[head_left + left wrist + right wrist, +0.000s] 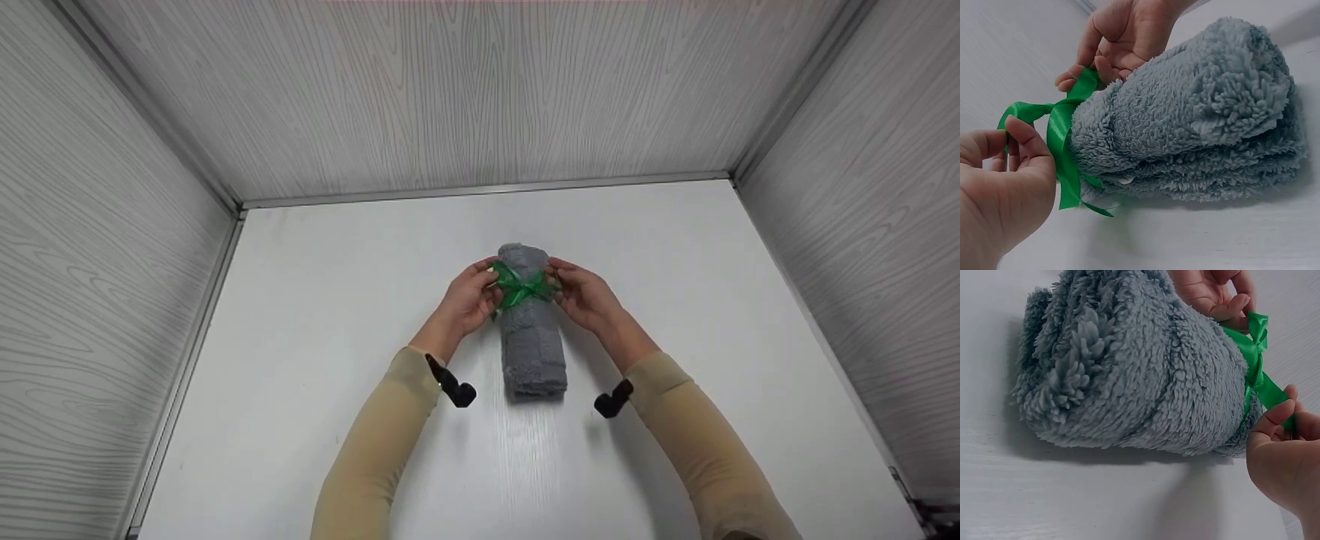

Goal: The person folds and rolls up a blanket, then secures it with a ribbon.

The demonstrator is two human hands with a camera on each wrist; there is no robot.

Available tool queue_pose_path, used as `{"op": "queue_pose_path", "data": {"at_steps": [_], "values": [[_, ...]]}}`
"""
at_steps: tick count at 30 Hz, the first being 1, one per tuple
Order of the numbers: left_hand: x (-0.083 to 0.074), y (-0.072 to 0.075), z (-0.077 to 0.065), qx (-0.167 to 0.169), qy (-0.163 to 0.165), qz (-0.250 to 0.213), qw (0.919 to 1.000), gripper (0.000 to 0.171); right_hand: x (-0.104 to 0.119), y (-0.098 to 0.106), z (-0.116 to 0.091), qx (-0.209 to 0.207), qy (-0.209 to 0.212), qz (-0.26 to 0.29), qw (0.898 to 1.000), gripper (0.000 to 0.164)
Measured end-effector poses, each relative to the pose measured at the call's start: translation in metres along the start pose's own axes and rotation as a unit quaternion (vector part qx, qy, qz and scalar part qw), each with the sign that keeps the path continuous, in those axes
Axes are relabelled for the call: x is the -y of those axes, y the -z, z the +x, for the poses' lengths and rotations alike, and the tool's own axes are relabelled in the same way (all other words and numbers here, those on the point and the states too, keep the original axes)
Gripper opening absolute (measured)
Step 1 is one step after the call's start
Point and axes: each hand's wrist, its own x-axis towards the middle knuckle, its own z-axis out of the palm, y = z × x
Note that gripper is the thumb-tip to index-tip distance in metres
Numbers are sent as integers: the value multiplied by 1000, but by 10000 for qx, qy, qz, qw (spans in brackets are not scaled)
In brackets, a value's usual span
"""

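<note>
A rolled grey fluffy towel [532, 345] lies lengthwise on the white table, its near end toward the person. Around its far part runs a green satin ribbon [517, 289], tied on top in a bow-like knot. On the left side, the left hand [470, 296] pinches a loop of the ribbon between thumb and fingers, plain in the left wrist view. The right hand [589, 298] pinches another part of the ribbon [1272, 395] on the right side. Loose ribbon ends hang beside the roll in the left wrist view.
Grey wood-grain panels stand around the white table [337, 262], with a back wall [480, 97] behind and side walls left and right. A black wrist camera [454, 386] sits on the left sleeve, another black camera [613, 399] on the right sleeve.
</note>
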Motion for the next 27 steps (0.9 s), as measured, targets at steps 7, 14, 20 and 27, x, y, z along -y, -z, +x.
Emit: {"op": "queue_pose_path", "data": {"at_steps": [7, 14, 20, 27], "values": [[1, 3, -1, 142, -114, 314, 9993, 38, -3, 0, 0, -16, 88, -228, 9997, 44], [-2, 8, -3, 321, -44, 141, 9994, 39, -4, 1, 0, -89, 99, -216, 9997, 44], [-4, 11, -3, 363, 59, -212, 9991, 38, -5, 3, 0, -192, 137, -51, 9997, 48], [-5, 15, -4, 375, 94, -289, 9988, 30, -7, 4, 0, -247, 154, -8, 9996, 48]]}}
